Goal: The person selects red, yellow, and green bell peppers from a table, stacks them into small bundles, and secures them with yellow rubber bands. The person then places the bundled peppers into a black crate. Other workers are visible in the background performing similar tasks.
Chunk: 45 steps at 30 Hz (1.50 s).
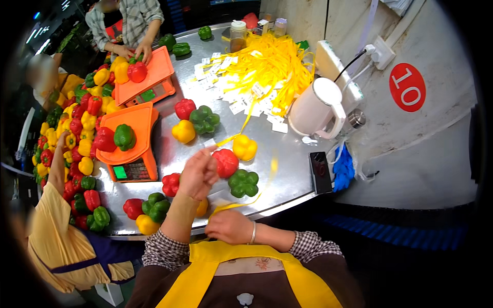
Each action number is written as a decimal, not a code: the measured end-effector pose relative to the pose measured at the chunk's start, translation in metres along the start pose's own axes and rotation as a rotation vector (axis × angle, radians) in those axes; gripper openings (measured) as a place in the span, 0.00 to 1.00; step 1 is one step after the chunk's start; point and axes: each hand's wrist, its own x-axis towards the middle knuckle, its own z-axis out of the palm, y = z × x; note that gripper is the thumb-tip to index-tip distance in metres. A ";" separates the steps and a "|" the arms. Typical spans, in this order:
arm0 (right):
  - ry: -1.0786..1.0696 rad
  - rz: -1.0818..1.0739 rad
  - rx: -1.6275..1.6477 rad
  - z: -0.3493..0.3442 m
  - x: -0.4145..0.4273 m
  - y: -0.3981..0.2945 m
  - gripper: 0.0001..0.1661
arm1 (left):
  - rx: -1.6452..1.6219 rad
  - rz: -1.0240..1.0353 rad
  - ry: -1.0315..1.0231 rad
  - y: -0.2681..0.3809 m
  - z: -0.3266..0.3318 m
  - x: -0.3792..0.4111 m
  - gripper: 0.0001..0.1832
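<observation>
My left hand (198, 173) reaches over the steel table, its fingertips pinching a yellow strap (246, 122) that leads back towards a heap of tagged straps. At the table's near edge, my right hand (231, 227) is closed around another stretch of yellow strap (237, 206), which curves away and blurs. Whether both stretches belong to one strap, I cannot tell. Right beside my left hand sit a red bell pepper (225, 163), a yellow one (245, 148) and a green one (243, 183). My left forearm partly hides another red pepper (171, 184) and a yellow one (202, 208).
Yellow straps with white tags (269, 69) heap at the back, near a kettle (317, 107). A phone (319, 173) lies right. Two orange scales (129, 134) carry peppers; more peppers (77, 127) pile left. Two co-workers' hands (144, 50) and another person's arm (58, 165) reach in.
</observation>
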 end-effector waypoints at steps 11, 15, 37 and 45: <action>0.149 0.621 1.161 -0.021 -0.004 -0.029 0.07 | 0.706 0.104 -0.252 -0.007 -0.016 -0.116 0.14; 0.690 0.464 0.840 -0.068 -0.009 -0.003 0.07 | 0.754 0.147 0.092 -0.001 -0.061 -0.168 0.06; 0.611 0.513 0.891 -0.073 -0.011 -0.020 0.06 | 1.197 0.467 0.117 -0.015 -0.050 -0.192 0.07; 0.867 0.610 0.977 -0.104 -0.018 0.005 0.05 | 1.148 0.708 0.409 0.034 -0.083 -0.232 0.05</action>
